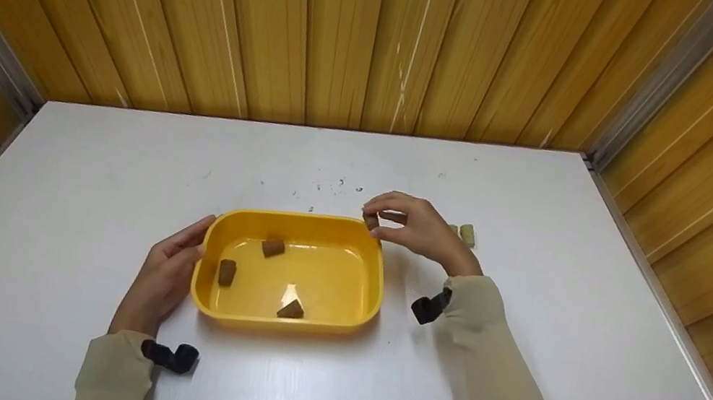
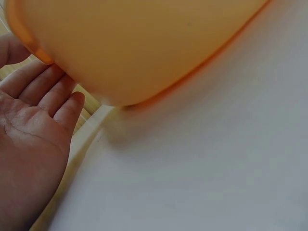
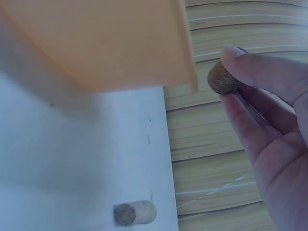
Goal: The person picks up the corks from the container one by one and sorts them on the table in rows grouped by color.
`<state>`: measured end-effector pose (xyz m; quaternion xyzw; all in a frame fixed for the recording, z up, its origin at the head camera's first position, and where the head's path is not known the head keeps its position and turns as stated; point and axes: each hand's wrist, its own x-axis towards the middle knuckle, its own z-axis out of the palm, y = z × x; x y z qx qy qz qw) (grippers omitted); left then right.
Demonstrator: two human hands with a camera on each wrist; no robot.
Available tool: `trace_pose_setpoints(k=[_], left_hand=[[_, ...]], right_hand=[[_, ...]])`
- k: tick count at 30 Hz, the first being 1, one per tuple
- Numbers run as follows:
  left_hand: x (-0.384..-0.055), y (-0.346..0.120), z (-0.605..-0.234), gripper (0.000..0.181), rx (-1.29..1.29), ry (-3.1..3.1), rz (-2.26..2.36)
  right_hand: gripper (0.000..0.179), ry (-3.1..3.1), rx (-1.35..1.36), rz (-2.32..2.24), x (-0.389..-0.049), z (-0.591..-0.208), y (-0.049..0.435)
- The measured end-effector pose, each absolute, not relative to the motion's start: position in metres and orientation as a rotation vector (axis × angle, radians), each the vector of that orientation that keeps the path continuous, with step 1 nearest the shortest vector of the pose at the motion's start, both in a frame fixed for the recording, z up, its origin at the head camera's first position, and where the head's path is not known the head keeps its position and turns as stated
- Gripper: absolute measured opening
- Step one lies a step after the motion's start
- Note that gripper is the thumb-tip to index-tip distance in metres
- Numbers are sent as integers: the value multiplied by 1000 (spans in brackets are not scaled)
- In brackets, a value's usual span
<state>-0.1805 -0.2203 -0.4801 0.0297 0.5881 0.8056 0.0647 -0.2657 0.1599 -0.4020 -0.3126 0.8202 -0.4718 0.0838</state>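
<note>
- Pinching a brown plug [image 1: 370, 220], the right hand [image 1: 421, 226] has its thumb and fingertips closed on the piece's sides, with a gap between thumb and fingers behind it.
- The held plug is at the far right corner of the yellow tray [image 1: 312, 287]; the right wrist view shows it just apart from the tray's wall.
- Its blunt, rounded end faces the tray in that view, and its long axis runs back between thumb and fingers; the rest is hidden by the hand.
- The left hand [image 1: 164, 269] lies against the tray's left side, fingers fairly straight and side by side, thumb apart near the rim; the rim covers some fingertips in the left wrist view.
- Three brown pieces lie in the tray: the left piece [image 1: 226, 272] has its long axis running near to far, the far piece [image 1: 273, 248] lies more crosswise, and the near piece [image 1: 291, 309] shows as a wedge, its axis hard to read.
- On the table [image 1: 307, 397], right of the tray, one pale piece [image 1: 467, 235] points near to far; another [image 1: 453, 228] is mostly hidden behind the right hand.
</note>
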Motion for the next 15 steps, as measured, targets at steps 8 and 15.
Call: trace_pose_setpoints(k=[8, 15], left_hand=[[-181, -220, -479, 55, 76, 1775, 2419], [-181, -219, -479, 55, 65, 1782, 2421]], right_hand=[[33, 2552, -950, -1401, -257, -414, 176], [35, 2563, -893, -1407, -251, -426, 192]])
